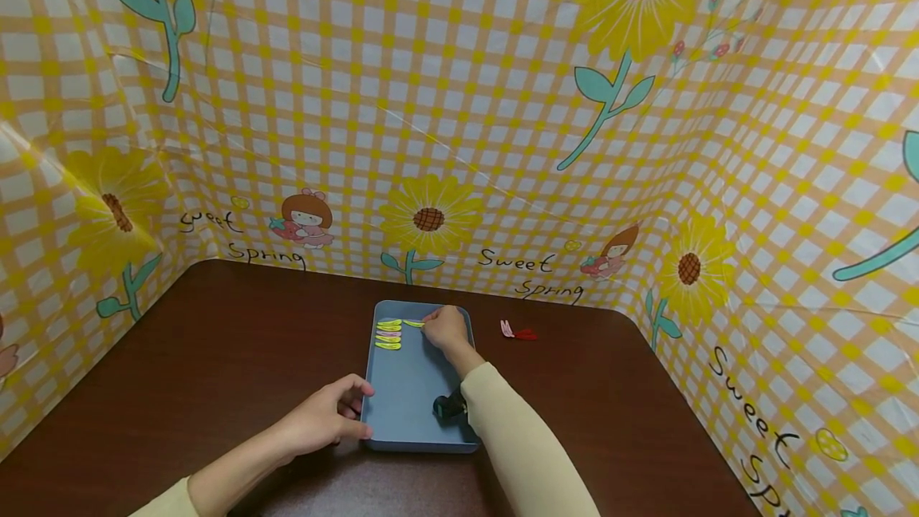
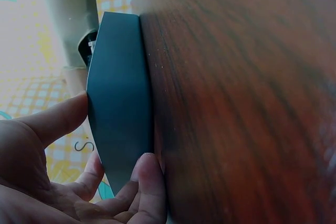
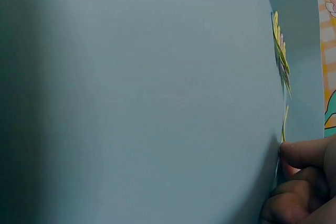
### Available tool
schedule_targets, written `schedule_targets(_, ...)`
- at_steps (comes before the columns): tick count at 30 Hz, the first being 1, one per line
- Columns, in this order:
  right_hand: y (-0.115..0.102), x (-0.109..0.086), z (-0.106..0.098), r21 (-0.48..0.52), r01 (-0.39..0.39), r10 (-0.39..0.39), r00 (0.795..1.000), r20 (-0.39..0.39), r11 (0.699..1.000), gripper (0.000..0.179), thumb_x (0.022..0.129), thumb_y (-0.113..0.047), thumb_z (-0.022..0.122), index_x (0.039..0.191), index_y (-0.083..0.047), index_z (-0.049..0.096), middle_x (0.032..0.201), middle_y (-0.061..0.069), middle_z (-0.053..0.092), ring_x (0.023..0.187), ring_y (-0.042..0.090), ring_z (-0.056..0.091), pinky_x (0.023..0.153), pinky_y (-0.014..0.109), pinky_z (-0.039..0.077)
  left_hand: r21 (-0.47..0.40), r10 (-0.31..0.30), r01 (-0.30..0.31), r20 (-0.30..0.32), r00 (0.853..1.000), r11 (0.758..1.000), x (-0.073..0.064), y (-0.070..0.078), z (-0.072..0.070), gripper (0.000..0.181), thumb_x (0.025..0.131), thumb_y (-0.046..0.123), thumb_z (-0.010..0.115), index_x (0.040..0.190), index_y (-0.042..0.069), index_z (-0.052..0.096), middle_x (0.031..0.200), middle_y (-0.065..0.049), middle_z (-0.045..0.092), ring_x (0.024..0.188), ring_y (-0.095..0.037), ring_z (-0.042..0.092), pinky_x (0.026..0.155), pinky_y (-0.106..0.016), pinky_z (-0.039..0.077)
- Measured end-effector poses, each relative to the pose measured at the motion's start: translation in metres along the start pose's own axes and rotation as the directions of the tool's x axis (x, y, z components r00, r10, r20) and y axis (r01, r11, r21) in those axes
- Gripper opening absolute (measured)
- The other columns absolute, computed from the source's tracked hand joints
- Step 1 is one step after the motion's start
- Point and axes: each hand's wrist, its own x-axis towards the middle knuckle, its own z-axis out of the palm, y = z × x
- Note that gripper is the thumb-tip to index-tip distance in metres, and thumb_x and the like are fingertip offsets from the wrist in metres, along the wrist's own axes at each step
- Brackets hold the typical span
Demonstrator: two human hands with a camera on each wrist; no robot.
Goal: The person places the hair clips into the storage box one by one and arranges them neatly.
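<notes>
A shallow blue-grey tray [image 1: 409,397] sits on the dark table. My left hand [image 1: 326,417] grips its near left side, thumb and fingers at the rim and wall [image 2: 118,82]. Inside the far end, my right hand [image 1: 447,329] pinches a yellow snap hair clip [image 1: 413,323] at its right end, against the tray floor. In the right wrist view this clip [image 3: 285,121] shows beyond the fingertips; its held end is hidden. To its left lies a column of several hair clips [image 1: 388,335], mostly yellow with a pink one among them.
Right of the tray, pink hair clips [image 1: 506,329] and red hair clips [image 1: 526,334] lie on the brown table [image 1: 589,405]. A checked sunflower cloth [image 1: 459,142] hangs behind and at both sides. A dark device [image 1: 448,405] sits at my right wrist, above the tray.
</notes>
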Motion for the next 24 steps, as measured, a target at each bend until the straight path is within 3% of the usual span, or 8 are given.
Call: schedule_targets(24,0.0026,-0.0008,0.0049,-0.031,0.02,-0.022,0.998,-0.063,0.999,0.007,0.087,-0.005,0.071,0.089,-0.004,0.078,0.097,0.009,0.074,0.08,0.02,0.063,0.061,0.028,0.048,-0.003,-0.003,0.003,0.003,1.0,1.0,-0.001,0.001,-0.0003,0.05,0.08,0.009,0.082,0.123,0.006,0.057,0.106,-0.014,0.053,0.091,-0.024,0.051,0.061,-0.035,0.045)
